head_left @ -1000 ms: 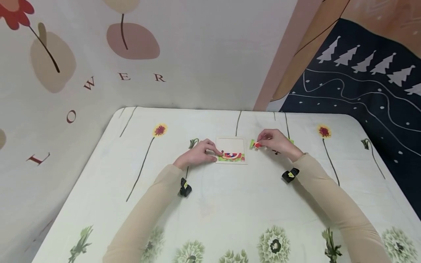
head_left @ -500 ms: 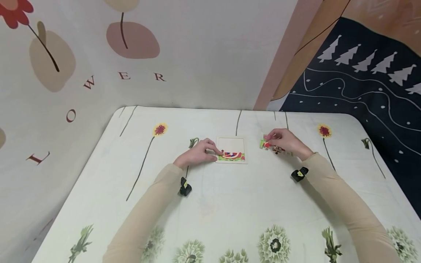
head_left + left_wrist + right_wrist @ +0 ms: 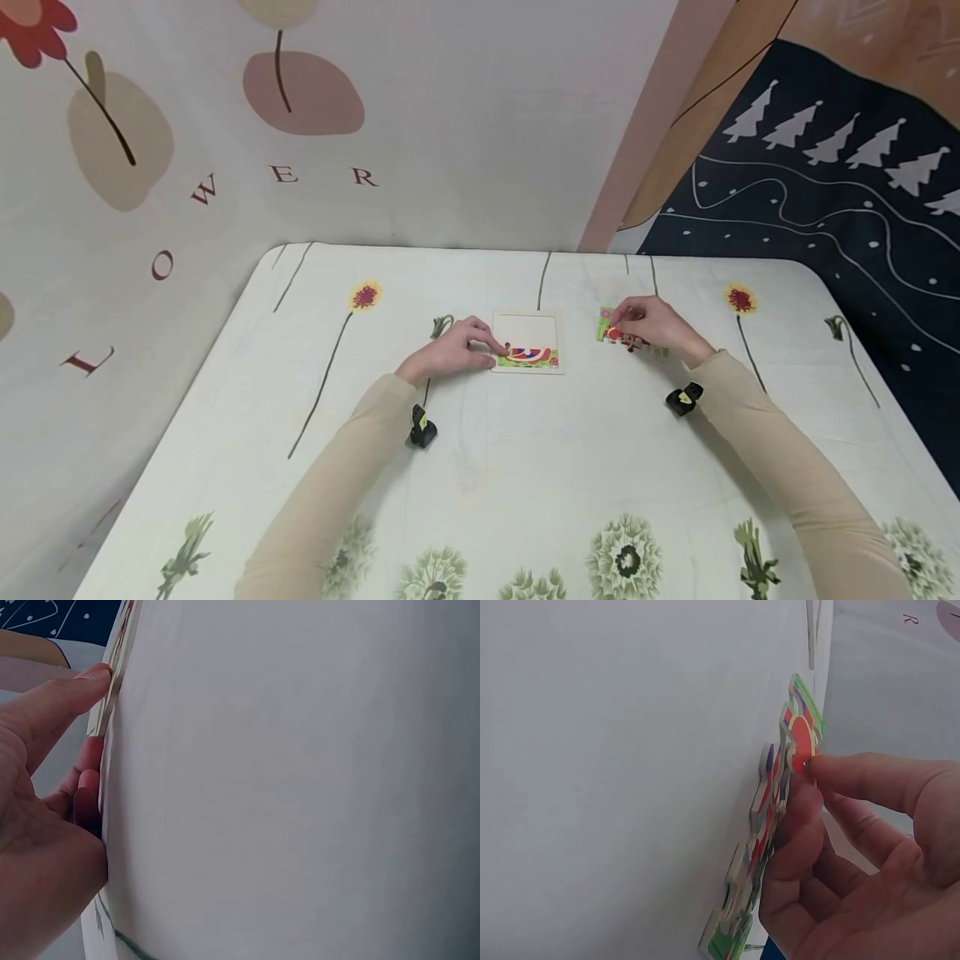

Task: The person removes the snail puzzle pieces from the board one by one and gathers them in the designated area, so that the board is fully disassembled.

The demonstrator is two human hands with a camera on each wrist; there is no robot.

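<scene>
Where beige fabric sleeves (image 3: pixel 322 492) reach across the white flower-printed tablecloth (image 3: pixel 525 450), the left hand (image 3: pixel 450 350) rests relaxed fingers on the left side of a pale square puzzle board (image 3: pixel 527 327). Right of this board and apart from the left hand, the right hand (image 3: pixel 660 323) pinches a flat red-printed puzzle piece (image 3: pixel 802 735) beside other multicoloured pieces (image 3: pixel 724 936); beyond stands a pale printed wall (image 3: pixel 480 167).
</scene>
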